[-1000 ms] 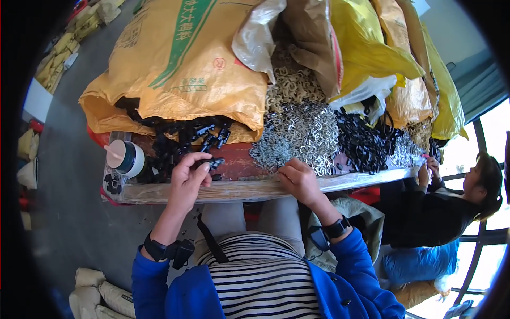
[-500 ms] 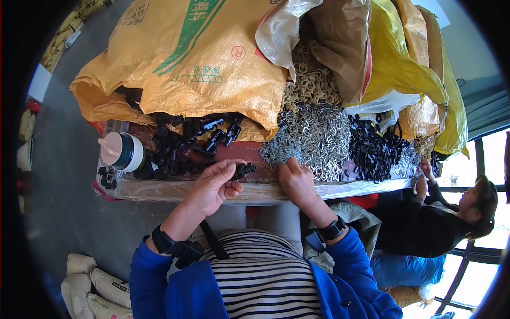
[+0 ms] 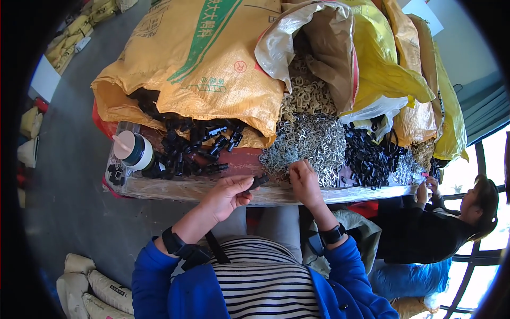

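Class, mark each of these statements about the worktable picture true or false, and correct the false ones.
1. The left hand holds a small black part. True.
2. The right hand rests in the black clips. False: it reaches into the silver metal rings.
3. A white-capped bottle stands at the table's left end. True.
4. The sacks behind the piles are blue. False: the sacks are yellow.
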Demonstrator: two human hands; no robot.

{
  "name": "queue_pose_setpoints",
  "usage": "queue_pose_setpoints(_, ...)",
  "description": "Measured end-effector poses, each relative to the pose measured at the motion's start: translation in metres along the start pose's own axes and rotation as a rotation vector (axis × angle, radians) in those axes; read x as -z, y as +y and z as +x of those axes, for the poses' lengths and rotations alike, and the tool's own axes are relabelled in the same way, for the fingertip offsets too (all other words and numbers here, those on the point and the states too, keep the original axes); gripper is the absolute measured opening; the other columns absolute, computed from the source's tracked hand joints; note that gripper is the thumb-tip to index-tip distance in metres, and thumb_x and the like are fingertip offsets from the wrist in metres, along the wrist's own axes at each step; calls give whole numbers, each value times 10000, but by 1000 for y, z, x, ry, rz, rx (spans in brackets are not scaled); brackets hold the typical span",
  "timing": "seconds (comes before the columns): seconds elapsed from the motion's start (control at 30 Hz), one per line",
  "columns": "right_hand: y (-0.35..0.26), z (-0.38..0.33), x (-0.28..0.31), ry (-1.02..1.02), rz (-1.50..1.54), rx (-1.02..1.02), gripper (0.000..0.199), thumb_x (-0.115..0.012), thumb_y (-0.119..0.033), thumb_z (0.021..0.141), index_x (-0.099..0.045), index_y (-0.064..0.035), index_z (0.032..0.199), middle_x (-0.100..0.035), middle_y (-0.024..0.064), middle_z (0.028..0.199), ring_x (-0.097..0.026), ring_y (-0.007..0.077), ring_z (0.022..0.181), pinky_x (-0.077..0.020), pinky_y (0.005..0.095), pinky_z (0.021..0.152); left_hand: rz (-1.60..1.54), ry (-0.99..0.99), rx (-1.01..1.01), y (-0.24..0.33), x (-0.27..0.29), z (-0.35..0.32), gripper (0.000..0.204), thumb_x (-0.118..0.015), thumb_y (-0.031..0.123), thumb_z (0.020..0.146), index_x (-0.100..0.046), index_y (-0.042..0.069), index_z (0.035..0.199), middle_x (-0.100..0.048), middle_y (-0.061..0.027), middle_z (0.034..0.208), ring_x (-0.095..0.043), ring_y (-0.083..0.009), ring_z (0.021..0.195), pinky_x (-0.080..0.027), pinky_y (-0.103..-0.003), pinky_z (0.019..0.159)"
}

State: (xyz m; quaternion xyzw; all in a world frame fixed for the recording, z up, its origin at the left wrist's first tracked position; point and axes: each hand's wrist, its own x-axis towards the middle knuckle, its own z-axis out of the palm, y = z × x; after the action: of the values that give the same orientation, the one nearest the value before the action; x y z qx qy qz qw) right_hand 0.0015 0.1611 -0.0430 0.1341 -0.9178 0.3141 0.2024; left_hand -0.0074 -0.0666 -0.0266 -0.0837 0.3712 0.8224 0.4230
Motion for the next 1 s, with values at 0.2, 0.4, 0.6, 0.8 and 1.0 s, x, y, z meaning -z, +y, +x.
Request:
queue_pose_setpoints(0.2,-8,-11,12,-222,1187,-840,66,-446,-93,815,-470,-32,821,-386,-7,574,-373,88,469,-302,202,434,-22,12,34,-2,-18,11,215,-481,216,818,-526,38,929,-574,-86,802,-556,-120,630,-468,-200,543)
queue_pose_setpoints(0.4,-18,-11,14,-265,1619,-1023,93,-434,-119,837,-464,-37,869,-373,-30,583,-302,62,474,-281,182,457,48,-39,28,-3,-36,30,159,-543,143,776,-522,42,897,-563,-61,762,-543,-111,598,-463,-197,549)
queue_pose_setpoints(0.6,-26,-5,11,-317,1653,-1010,96,-432,-129,839,-464,-41,862,-386,-25,608,-309,58,480,-285,182,459,423,-28,-154,-8,-41,48,139,-591,82,732,-533,45,852,-540,-21,688,-510,-72,577,-434,-181,545)
queue_pose_setpoints(0.8,-23,-8,2,-311,1718,-996,80,-431,-123,840,-463,-50,837,-416,-21,631,-322,52,487,-287,178,454,911,49,-488,-11,-36,56,72,-595,70,721,-553,43,773,-513,12,613,-458,-33,552,-378,-161,508)
queue_pose_setpoints(1.0,-27,-6,-7,-179,1734,-1043,89,-440,-139,840,-470,-65,802,-428,-22,641,-341,51,489,-297,177,448,738,131,-470,-13,-41,60,66,-597,70,718,-551,37,752,-509,15,604,-446,-31,528,-366,-161,482)
